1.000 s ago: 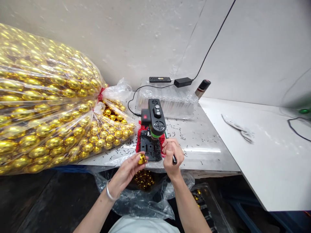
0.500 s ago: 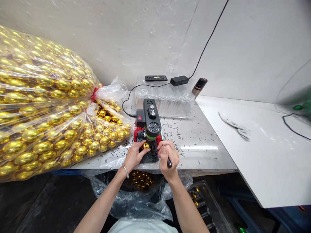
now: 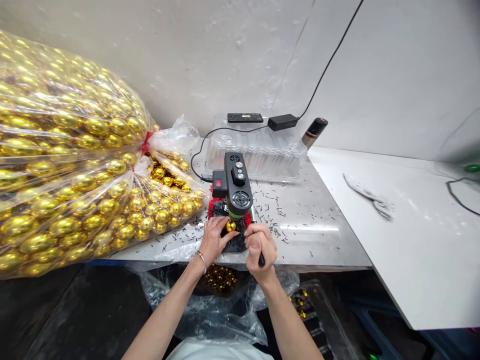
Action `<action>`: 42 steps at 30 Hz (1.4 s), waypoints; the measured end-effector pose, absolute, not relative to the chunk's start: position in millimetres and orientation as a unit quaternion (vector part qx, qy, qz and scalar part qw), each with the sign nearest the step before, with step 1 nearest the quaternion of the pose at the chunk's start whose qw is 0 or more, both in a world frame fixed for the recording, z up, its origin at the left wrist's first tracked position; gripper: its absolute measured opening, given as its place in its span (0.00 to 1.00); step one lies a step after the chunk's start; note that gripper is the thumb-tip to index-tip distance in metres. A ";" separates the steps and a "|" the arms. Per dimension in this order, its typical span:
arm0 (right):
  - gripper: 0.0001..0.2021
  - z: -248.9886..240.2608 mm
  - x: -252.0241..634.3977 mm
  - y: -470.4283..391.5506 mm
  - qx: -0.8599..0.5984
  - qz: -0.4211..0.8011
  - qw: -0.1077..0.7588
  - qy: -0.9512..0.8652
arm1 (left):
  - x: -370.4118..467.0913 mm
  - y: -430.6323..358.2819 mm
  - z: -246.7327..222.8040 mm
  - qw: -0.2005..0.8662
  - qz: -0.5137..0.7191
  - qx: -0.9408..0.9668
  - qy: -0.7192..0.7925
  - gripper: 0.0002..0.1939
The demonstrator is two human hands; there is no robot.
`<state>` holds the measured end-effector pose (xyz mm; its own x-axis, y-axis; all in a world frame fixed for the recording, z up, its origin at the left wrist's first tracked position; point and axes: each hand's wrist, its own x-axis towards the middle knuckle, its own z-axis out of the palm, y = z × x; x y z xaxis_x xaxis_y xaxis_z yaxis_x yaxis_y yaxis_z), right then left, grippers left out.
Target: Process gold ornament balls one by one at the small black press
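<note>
Both forearms reach forward from below, nearly level with each other. The left hand (image 3: 214, 240) lies knuckles up, thumb and fingers curved into a pinch; the right hand (image 3: 261, 248) is closed in a fist, thumb uppermost.

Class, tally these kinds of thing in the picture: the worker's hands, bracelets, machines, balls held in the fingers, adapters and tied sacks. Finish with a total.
Left hand and right hand: 2
Bracelet: 1
Machine: 1
Held ball: 1
Adapter: 1
Tied sack: 1
Total: 7
</note>
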<state>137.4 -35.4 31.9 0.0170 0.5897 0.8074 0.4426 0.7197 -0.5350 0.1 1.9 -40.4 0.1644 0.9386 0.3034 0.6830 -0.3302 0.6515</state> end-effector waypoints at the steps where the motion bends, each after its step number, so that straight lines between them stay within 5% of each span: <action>1: 0.12 27.2 137.6 -35.0 -0.369 0.058 0.607 -0.702 | 0.0 2.1 -40.2 0.187 0.342 0.741 0.547 0.16; 16: 0.14 -10.7 133.6 -23.7 -0.337 0.000 0.621 -0.708 | 0.0 2.5 -40.7 0.188 0.347 0.743 0.540 0.16; 26: 0.16 82.3 130.2 -29.8 -0.422 0.124 0.633 -0.637 | -3.4 -18.8 -31.8 0.166 0.440 0.717 0.515 0.20; 33: 0.16 71.2 129.4 -33.6 -0.403 0.109 0.635 -0.650 | -17.0 -97.7 -43.3 0.093 0.405 0.782 0.465 0.27; 38: 0.16 60.6 128.1 -33.2 -0.393 0.098 0.646 -0.647 | -49.0 -26.1 -3.9 -0.046 0.440 0.705 0.553 0.16; 42: 0.15 58.4 127.4 -32.9 -0.385 0.087 0.651 -0.648 | -81.1 68.0 41.4 -0.013 0.209 0.694 0.689 0.16</action>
